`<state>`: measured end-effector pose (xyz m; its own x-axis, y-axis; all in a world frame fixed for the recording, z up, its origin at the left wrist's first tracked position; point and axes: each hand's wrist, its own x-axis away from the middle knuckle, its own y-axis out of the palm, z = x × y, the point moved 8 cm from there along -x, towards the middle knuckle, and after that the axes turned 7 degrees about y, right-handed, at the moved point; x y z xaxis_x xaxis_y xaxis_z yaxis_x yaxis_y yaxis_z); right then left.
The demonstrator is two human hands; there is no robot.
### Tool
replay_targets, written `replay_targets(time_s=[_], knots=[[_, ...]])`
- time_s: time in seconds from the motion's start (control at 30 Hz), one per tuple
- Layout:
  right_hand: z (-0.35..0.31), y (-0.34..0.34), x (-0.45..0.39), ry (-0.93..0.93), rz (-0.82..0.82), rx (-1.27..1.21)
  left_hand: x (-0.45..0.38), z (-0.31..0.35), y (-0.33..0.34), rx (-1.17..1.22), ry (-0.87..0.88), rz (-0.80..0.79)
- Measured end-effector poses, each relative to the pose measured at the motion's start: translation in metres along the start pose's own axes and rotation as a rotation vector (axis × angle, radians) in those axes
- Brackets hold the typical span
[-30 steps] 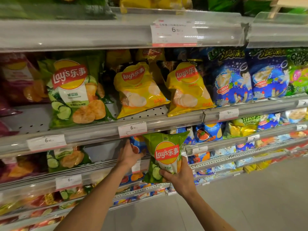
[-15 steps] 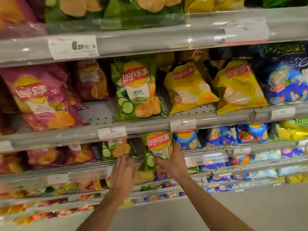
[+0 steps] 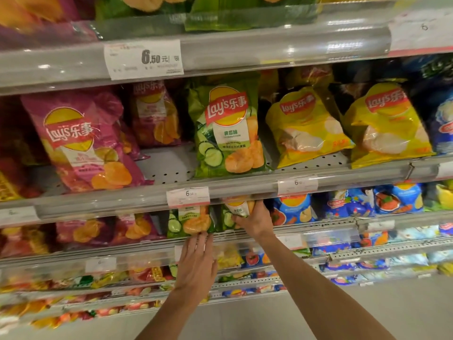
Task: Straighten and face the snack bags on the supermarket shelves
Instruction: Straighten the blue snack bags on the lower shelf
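right hand (image 3: 255, 220) still grips green bag (image 3: 235, 212), now shelved | left hand (image 3: 197, 263) flat, fingertips reached neighbouring bag (image 3: 190, 220)

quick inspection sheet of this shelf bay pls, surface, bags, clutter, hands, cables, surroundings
surface: grey shelf with a bare perforated patch between the pink bag and the green bag
job's things: green cucumber bag on the shelf below, partly hidden behind the shelf edge; a second green bag stands beside it
clutter: price tag hangs over the tops of those bags
hands: right hand grips the green cucumber bag; left hand has straight fingers reaching the lower edge of the second green bag
cables: nothing seen
surroundings: pink bag, yellow bags, blue bags, grey floor
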<state>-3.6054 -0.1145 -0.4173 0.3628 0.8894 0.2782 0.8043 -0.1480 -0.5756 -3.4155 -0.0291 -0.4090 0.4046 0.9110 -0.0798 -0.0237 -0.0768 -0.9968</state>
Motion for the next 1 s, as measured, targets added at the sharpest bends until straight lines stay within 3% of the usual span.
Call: replay_targets(time_s=[0.3, 0.53, 0.77, 1.0], knots=[[0.001, 0.011, -0.002, 0.057, -0.136, 0.112, -0.001, -0.002, 0.010, 0.087, -0.038, -0.018], [0.006, 0.004, 0.010, 0.045, -0.140, 0.170, -0.005, 0.002, 0.007, 0.103, -0.096, -0.050], [0.022, -0.038, 0.052, -0.199, -0.043, 0.112, -0.012, 0.030, 0.003, 0.155, -0.185, -0.022], [0.102, -0.124, 0.061, -0.059, -0.005, -0.145, -0.046, 0.119, 0.003, 0.416, -0.178, 0.038]])
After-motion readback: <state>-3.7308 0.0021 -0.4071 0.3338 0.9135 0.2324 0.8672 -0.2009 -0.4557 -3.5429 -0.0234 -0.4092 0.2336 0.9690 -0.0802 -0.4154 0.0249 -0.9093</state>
